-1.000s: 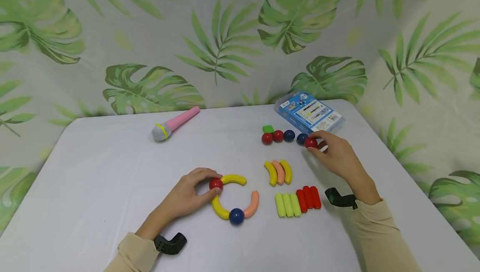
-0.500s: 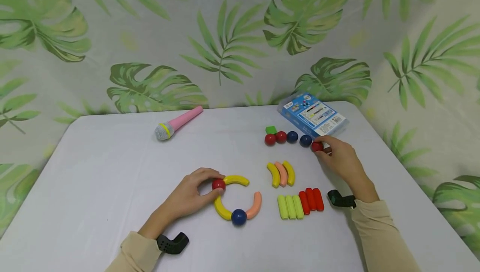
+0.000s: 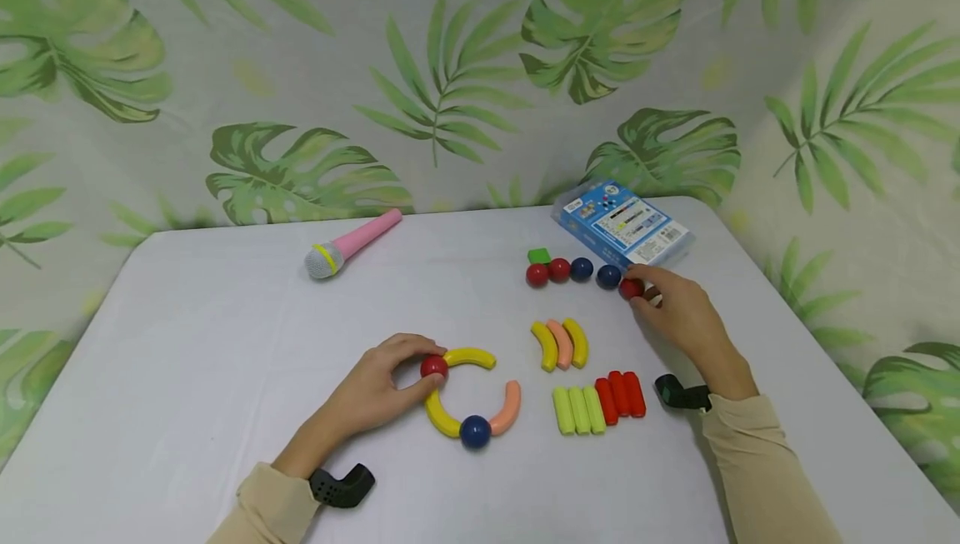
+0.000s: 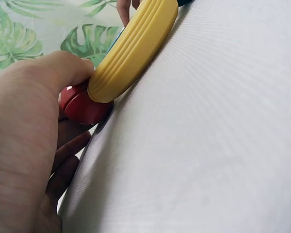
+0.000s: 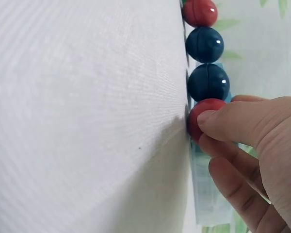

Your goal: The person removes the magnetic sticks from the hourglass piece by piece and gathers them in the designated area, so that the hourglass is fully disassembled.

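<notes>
In the head view, my left hand grips a red ball between thumb and fingers. That ball sits between two yellow curved sticks in a partly open ring. A blue ball and a peach curved stick make up the rest of it. The left wrist view shows one yellow stick meeting the red ball. Toward the back right, my right hand pinches another red ball at the end of a row, right beside a blue ball.
More red balls, a blue ball and a green piece continue the row. Nearer lie curved sticks, lime sticks and red sticks. A blue box and a pink toy microphone lie at the back.
My right hand has shifted slightly right with its red ball, which no longer overlaps the neighbouring blue ball as much. My left hand keeps its grip on the ring's red ball.
</notes>
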The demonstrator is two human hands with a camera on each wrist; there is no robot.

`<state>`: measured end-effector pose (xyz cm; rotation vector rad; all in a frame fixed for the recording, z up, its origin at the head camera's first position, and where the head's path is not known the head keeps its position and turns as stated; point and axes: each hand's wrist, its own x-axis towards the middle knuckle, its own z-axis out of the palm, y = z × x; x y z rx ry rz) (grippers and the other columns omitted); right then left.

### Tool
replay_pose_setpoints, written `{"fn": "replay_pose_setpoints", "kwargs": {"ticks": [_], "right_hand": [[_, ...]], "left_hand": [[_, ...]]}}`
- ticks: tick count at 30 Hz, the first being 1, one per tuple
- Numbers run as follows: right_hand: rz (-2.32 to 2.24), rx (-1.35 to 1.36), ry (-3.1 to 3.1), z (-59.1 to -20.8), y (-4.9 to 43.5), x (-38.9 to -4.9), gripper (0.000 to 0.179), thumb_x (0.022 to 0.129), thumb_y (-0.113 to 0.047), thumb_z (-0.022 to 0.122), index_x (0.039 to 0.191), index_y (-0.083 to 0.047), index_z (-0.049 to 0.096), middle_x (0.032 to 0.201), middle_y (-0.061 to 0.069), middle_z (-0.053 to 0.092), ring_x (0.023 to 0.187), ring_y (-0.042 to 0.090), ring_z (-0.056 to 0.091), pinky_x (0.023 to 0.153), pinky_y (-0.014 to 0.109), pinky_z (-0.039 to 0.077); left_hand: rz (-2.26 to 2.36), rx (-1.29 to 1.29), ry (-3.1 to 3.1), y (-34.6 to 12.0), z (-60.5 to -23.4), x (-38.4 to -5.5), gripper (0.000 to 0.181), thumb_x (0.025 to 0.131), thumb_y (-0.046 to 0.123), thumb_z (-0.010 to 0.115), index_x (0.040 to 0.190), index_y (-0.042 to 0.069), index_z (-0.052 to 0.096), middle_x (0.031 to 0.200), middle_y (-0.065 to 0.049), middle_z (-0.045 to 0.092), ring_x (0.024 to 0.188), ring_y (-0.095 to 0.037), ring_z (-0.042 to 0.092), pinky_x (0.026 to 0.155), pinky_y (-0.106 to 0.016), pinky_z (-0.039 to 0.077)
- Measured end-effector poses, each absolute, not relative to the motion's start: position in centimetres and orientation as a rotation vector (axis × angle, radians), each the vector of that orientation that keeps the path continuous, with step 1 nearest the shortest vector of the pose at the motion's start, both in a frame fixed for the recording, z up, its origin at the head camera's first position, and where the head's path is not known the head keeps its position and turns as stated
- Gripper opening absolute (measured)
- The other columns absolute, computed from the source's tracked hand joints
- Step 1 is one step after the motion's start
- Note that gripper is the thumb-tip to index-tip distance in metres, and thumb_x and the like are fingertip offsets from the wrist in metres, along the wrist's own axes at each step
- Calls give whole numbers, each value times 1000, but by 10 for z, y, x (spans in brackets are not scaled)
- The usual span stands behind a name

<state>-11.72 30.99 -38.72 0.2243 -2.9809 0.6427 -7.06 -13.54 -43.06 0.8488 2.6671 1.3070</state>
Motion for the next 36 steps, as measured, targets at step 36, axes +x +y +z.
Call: {"fn": "replay_pose_setpoints", "kwargs": {"ticks": [36], "right_hand": [[831,1262,-3149,-348,145,-31,37,90,-30,83,124,-18,74,103,-10,72,78,2,58,71,16,51]], "left_hand": [[1321,902,2679,-134,-434,-71,35,93,27,79,127,26,70,130,7,66,124,-15,62,107,-43,51]]}}
